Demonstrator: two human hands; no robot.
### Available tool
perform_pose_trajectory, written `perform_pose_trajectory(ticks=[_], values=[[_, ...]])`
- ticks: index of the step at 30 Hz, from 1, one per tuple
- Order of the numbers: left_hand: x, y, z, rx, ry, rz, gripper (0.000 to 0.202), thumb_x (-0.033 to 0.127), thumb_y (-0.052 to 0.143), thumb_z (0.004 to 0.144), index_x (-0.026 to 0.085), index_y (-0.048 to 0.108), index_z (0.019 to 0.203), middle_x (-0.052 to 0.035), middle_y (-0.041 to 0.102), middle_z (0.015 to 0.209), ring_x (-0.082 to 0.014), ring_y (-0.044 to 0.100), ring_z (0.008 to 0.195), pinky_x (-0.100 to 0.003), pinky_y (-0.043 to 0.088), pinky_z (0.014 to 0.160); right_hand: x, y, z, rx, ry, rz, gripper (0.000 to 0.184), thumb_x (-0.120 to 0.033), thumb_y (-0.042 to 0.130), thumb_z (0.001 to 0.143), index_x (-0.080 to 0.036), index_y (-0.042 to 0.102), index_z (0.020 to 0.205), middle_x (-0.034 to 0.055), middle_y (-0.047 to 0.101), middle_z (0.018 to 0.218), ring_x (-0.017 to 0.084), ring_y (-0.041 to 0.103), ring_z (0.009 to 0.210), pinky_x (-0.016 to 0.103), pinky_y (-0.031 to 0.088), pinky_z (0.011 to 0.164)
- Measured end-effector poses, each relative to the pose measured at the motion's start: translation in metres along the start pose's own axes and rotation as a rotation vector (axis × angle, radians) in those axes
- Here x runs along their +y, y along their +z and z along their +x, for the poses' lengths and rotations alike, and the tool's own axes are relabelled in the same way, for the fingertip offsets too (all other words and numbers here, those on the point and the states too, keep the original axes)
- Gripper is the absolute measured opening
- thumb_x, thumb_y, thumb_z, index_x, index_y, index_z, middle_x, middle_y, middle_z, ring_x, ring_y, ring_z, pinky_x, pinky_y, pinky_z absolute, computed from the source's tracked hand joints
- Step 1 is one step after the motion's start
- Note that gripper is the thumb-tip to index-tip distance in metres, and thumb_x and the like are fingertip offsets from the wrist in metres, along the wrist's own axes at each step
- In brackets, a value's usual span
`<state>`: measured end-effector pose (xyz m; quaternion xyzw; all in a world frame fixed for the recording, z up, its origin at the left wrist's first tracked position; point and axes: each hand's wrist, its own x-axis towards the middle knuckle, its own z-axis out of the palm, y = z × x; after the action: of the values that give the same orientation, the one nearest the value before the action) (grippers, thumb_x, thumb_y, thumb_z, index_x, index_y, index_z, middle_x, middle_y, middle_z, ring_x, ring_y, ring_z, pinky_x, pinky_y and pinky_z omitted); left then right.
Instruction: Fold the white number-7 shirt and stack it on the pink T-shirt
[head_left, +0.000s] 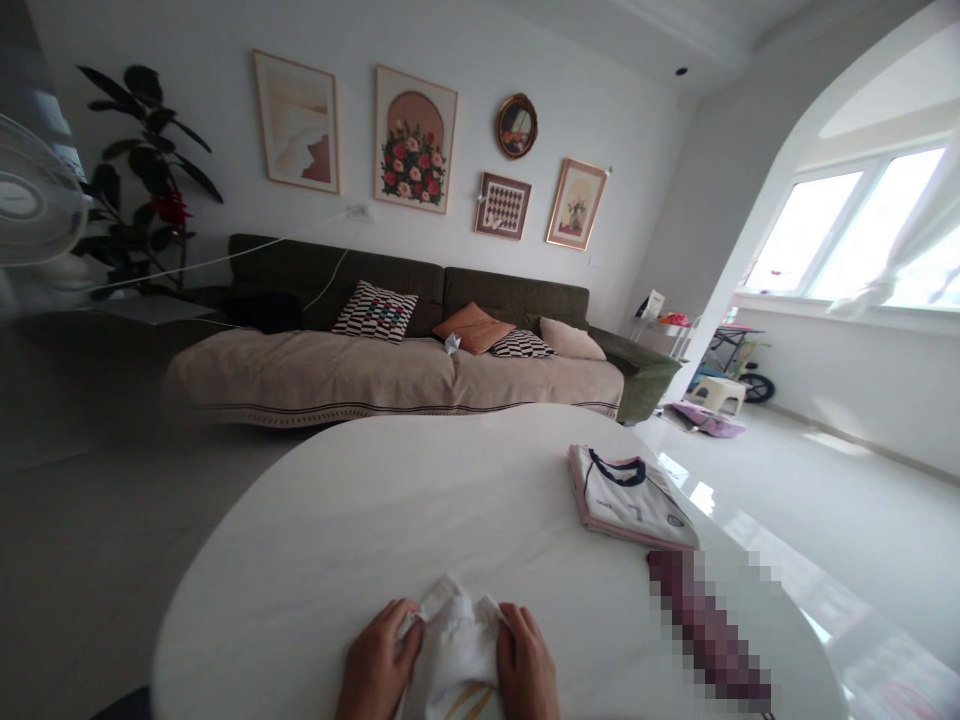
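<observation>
Gripped white cloth (457,650) at both sides, left hand (375,665) and right hand (529,665) pinching, on table (337,540), folded shirt (630,495) well apart.

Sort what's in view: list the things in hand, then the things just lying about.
In hand: white garment, gripped by left hand and right hand, on the white table.

Lying about: folded shirt, sofa, cushions, fan, plant.

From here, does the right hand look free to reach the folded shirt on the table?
Probably yes: the right hand grips a white garment, but only bare table lies between it and the folded shirt.
</observation>
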<state>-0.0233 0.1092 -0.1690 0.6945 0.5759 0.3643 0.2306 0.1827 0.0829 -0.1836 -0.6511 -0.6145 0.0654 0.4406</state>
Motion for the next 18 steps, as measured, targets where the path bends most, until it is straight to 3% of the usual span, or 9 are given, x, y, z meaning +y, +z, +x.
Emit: perform_pose_trajectory(ticks=[6, 9, 13, 18], values=[[-0.002, -0.020, -0.002, -0.029, -0.006, -0.241, 0.024, 0.026, 0.049, 0.069, 0.021, 0.065, 0.086, -0.0037, 0.070, 0.090, -0.0195, 0.064, 0.089, -0.026, 0.049, 0.081, -0.045, -0.054, 0.022, 0.093, -0.051, 0.047, 0.024, -0.036, 0.050, 0.088, -0.022, 0.057, 0.107, 0.0044, 0.057, 0.113, 0.017, 0.058, 0.093, 0.033, 0.050, 0.078], [0.010, -0.045, 0.002, -0.045, 0.070, -0.258, 0.018, 0.033, 0.054, 0.072, 0.020, 0.066, 0.078, -0.0043, 0.069, 0.080, -0.0195, 0.064, 0.079, -0.026, 0.050, 0.075, -0.052, -0.088, 0.038, 0.126, -0.097, 0.059, 0.027, -0.036, 0.051, 0.088, -0.019, 0.056, 0.108, 0.0054, 0.058, 0.110, 0.017, 0.058, 0.091, 0.035, 0.051, 0.078], [0.052, -0.091, 0.013, 0.038, 0.163, -0.176, 0.025, 0.044, 0.056, 0.074, 0.020, 0.064, 0.071, -0.0023, 0.066, 0.071, -0.0169, 0.060, 0.069, -0.024, 0.048, 0.068, -0.080, -0.145, 0.056, 0.205, -0.170, 0.072, 0.024, -0.040, 0.051, 0.085, -0.020, 0.061, 0.094, 0.0075, 0.062, 0.102, 0.020, 0.059, 0.092, 0.033, 0.052, 0.076], [0.114, -0.156, 0.015, 0.194, 0.229, -0.192, 0.038, 0.057, 0.051, 0.071, 0.021, 0.056, 0.061, 0.0003, 0.059, 0.062, -0.0147, 0.054, 0.061, -0.023, 0.045, 0.055, -0.137, -0.229, 0.051, 0.521, -0.353, 0.045, 0.016, -0.039, 0.056, 0.079, -0.024, 0.058, 0.077, 0.0099, 0.064, 0.103, 0.024, 0.061, 0.095, 0.038, 0.051, 0.078]])
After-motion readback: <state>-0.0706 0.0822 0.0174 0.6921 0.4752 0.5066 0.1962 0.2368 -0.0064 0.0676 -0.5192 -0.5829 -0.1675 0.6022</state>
